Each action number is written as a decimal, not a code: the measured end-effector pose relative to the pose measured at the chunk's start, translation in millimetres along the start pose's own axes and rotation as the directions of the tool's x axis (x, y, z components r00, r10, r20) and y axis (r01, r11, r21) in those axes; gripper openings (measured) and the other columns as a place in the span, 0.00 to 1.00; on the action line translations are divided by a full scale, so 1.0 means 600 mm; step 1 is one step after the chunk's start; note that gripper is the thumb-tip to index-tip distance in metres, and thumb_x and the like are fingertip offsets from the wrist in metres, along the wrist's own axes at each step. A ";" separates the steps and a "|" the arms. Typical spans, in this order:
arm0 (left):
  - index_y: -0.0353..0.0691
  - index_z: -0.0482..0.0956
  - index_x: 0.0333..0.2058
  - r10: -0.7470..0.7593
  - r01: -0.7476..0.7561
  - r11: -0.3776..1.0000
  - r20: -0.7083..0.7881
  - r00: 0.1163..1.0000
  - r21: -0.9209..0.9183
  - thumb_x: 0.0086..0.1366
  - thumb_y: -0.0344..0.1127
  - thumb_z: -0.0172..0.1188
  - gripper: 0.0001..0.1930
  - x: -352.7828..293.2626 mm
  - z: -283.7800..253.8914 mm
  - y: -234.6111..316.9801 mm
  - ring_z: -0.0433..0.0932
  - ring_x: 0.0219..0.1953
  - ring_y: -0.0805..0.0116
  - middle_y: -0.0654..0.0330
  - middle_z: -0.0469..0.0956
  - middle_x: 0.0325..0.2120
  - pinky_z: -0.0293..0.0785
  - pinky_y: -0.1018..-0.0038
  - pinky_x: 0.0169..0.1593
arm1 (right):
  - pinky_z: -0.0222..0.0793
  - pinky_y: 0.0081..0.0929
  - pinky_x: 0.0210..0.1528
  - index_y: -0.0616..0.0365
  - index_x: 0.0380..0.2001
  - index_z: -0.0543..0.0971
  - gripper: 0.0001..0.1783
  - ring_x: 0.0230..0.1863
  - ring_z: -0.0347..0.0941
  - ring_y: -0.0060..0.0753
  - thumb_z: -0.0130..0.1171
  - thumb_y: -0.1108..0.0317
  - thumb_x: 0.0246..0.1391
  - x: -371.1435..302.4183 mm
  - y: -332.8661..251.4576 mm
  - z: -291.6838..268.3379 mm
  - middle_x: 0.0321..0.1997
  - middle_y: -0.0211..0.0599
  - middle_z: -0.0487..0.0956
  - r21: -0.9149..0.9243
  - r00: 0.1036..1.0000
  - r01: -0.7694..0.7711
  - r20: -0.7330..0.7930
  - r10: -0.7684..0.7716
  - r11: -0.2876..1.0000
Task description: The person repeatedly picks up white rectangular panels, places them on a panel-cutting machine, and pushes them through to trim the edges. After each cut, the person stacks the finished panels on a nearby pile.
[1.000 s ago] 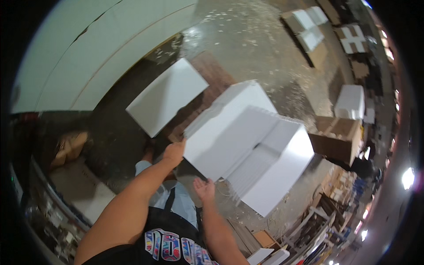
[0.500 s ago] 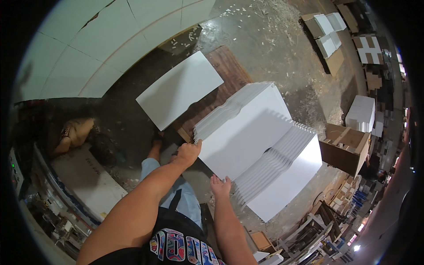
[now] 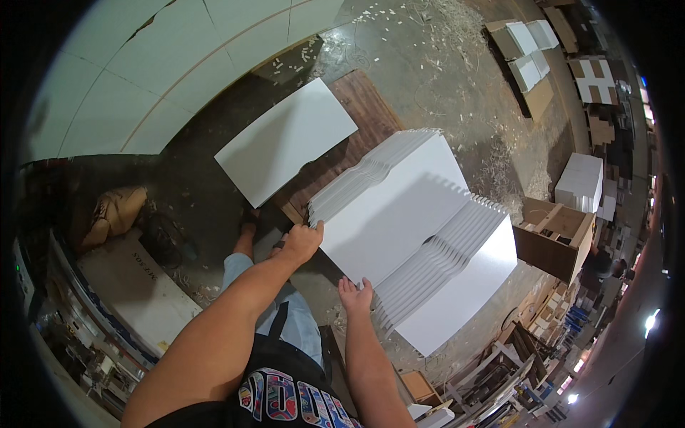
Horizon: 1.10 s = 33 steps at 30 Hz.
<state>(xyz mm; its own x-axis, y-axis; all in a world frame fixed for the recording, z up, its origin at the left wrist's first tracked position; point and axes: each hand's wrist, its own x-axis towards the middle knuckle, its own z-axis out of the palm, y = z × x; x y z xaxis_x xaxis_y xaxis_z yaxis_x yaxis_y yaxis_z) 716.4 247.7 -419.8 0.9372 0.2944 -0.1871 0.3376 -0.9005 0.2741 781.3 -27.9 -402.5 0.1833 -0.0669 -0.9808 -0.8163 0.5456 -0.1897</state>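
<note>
A white panel (image 3: 392, 214) lies uppermost on a stack of similar panels, whose wavy edges (image 3: 371, 167) show in steps on its far left side. My left hand (image 3: 303, 244) is closed round the panel's near left corner, its fingertips partly hidden. By the near edge, my right hand (image 3: 354, 296) has its fingers stretched out and apart, touching the edge beside the second row of stepped white panels (image 3: 467, 285). Further left, a single white panel or stack top (image 3: 285, 139) rests partly over a brown wooden board (image 3: 364, 100).
A pale green surface (image 3: 164, 71) fills the upper left. Brown wooden frame (image 3: 556, 235) stands right of the panels. White panel stacks (image 3: 579, 182) and cardboard-backed pieces (image 3: 531, 68) lie further right. Scraps (image 3: 457, 43) litter the concrete floor. Machinery (image 3: 85, 335) is at lower left.
The whole view has shifted slightly, with the panels a little further left in it. Both hands keep their places at the panel's edge; the right fingers have spread a little.
</note>
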 end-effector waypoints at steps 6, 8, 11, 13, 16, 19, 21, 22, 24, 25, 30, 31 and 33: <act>0.37 0.84 0.50 0.008 -0.008 1.000 -0.015 1.000 -0.002 0.65 0.33 0.65 0.16 0.007 -0.004 -0.002 0.90 0.25 0.60 0.58 0.87 0.21 0.81 0.64 0.32 | 0.64 0.55 0.79 0.68 0.78 0.52 0.46 0.81 0.62 0.56 0.59 0.53 0.71 -0.002 -0.007 0.010 0.85 0.56 0.57 -0.057 0.999 0.022 -0.028 -0.024 0.998; 0.39 0.84 0.46 0.011 -0.011 1.000 -0.020 1.000 -0.004 0.65 0.33 0.66 0.12 0.011 -0.007 -0.002 0.90 0.26 0.60 0.57 0.87 0.21 0.82 0.65 0.32 | 0.65 0.54 0.79 0.68 0.79 0.52 0.46 0.81 0.63 0.56 0.59 0.53 0.71 -0.003 -0.010 0.012 0.85 0.56 0.57 -0.073 1.000 0.016 -0.024 -0.018 0.997; 0.40 0.83 0.41 0.017 -0.017 1.000 -0.026 1.000 -0.016 0.64 0.33 0.66 0.07 0.017 -0.011 -0.003 0.90 0.26 0.59 0.56 0.87 0.20 0.82 0.64 0.32 | 0.66 0.53 0.78 0.69 0.78 0.53 0.46 0.80 0.65 0.56 0.60 0.53 0.71 -0.004 -0.016 0.013 0.85 0.56 0.58 -0.082 1.000 0.006 -0.015 -0.008 0.997; 0.41 0.82 0.38 0.013 -0.013 1.000 -0.006 1.000 -0.023 0.64 0.32 0.66 0.05 0.022 -0.011 -0.005 0.90 0.25 0.58 0.55 0.87 0.20 0.82 0.64 0.32 | 0.67 0.54 0.78 0.68 0.78 0.53 0.46 0.79 0.67 0.56 0.60 0.53 0.71 -0.003 -0.020 0.013 0.85 0.56 0.58 -0.102 1.000 0.006 0.013 -0.005 0.995; 0.41 0.82 0.35 0.030 -0.031 0.999 -0.036 0.999 -0.028 0.64 0.32 0.66 0.04 0.028 -0.009 -0.006 0.90 0.25 0.57 0.54 0.87 0.20 0.82 0.63 0.32 | 0.67 0.53 0.78 0.69 0.79 0.52 0.47 0.78 0.68 0.56 0.60 0.54 0.70 -0.001 -0.024 0.013 0.85 0.56 0.57 -0.149 0.999 0.043 0.030 -0.039 0.988; 0.40 0.83 0.34 0.035 -0.035 0.999 0.000 0.999 -0.035 0.64 0.32 0.65 0.03 0.033 -0.010 -0.007 0.90 0.26 0.57 0.53 0.87 0.21 0.83 0.63 0.33 | 0.67 0.53 0.78 0.70 0.79 0.50 0.48 0.78 0.68 0.56 0.61 0.54 0.70 -0.003 -0.028 0.014 0.86 0.56 0.57 -0.165 0.999 0.045 0.029 -0.041 0.985; 0.40 0.84 0.35 0.040 -0.040 0.999 0.012 0.999 -0.037 0.65 0.32 0.65 0.03 0.036 -0.013 -0.008 0.91 0.27 0.57 0.52 0.88 0.22 0.83 0.62 0.34 | 0.67 0.54 0.78 0.71 0.80 0.49 0.49 0.79 0.68 0.56 0.61 0.55 0.70 -0.005 -0.031 0.015 0.86 0.55 0.57 -0.173 0.999 0.035 0.032 -0.030 0.984; 0.40 0.84 0.35 0.039 -0.037 0.999 0.045 0.998 -0.040 0.65 0.32 0.65 0.03 0.037 -0.015 -0.007 0.91 0.27 0.56 0.52 0.88 0.23 0.83 0.62 0.35 | 0.67 0.54 0.79 0.71 0.80 0.49 0.49 0.79 0.68 0.56 0.60 0.55 0.71 -0.005 -0.033 0.014 0.86 0.55 0.57 -0.182 0.999 0.034 0.040 -0.027 0.983; 0.40 0.84 0.36 0.034 -0.032 0.998 0.050 0.998 -0.050 0.65 0.31 0.64 0.04 0.038 -0.020 -0.007 0.91 0.29 0.56 0.52 0.89 0.25 0.83 0.62 0.36 | 0.67 0.54 0.79 0.72 0.79 0.49 0.48 0.79 0.68 0.57 0.60 0.55 0.71 -0.005 -0.035 0.012 0.86 0.55 0.57 -0.200 0.999 0.037 0.045 -0.028 0.979; 0.39 0.85 0.36 0.032 -0.028 0.998 0.075 0.997 -0.053 0.66 0.31 0.64 0.04 0.039 -0.022 -0.007 0.91 0.29 0.56 0.52 0.89 0.25 0.83 0.62 0.36 | 0.66 0.54 0.79 0.72 0.79 0.51 0.47 0.79 0.68 0.57 0.60 0.55 0.71 -0.003 -0.036 0.009 0.86 0.55 0.58 -0.209 0.999 0.041 0.043 -0.033 0.977; 0.41 0.86 0.35 -0.008 0.016 0.996 0.102 0.995 -0.083 0.67 0.30 0.63 0.04 0.040 -0.028 -0.004 0.92 0.35 0.55 0.53 0.90 0.30 0.83 0.60 0.40 | 0.68 0.52 0.77 0.70 0.69 0.63 0.35 0.76 0.72 0.55 0.59 0.55 0.72 0.014 -0.036 -0.013 0.79 0.55 0.70 -0.318 0.998 0.066 0.044 -0.055 0.946; 0.41 0.86 0.35 -0.028 0.037 0.996 0.109 0.994 -0.083 0.67 0.30 0.63 0.04 0.041 -0.028 -0.003 0.92 0.36 0.55 0.53 0.90 0.30 0.83 0.59 0.41 | 0.69 0.51 0.76 0.68 0.66 0.66 0.32 0.74 0.74 0.54 0.59 0.55 0.72 0.017 -0.037 -0.017 0.77 0.54 0.73 -0.351 0.998 0.063 0.048 -0.049 0.934; 0.40 0.86 0.35 -0.075 0.092 0.988 0.131 0.989 -0.127 0.64 0.33 0.65 0.05 0.042 -0.030 0.000 0.91 0.35 0.50 0.51 0.89 0.30 0.83 0.55 0.42 | 0.73 0.48 0.72 0.64 0.62 0.71 0.26 0.70 0.77 0.49 0.58 0.55 0.73 0.016 -0.038 -0.021 0.73 0.53 0.78 -0.466 0.996 0.069 0.084 -0.034 0.882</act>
<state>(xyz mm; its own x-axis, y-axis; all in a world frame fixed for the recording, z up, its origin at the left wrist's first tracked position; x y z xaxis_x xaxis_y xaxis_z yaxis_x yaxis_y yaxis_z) 741.8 261.0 -407.6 0.8897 0.3166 -0.3289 0.4305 -0.8218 0.3732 794.8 -51.3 -408.4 0.2559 -0.0150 -0.9666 -0.9626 0.0877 -0.2562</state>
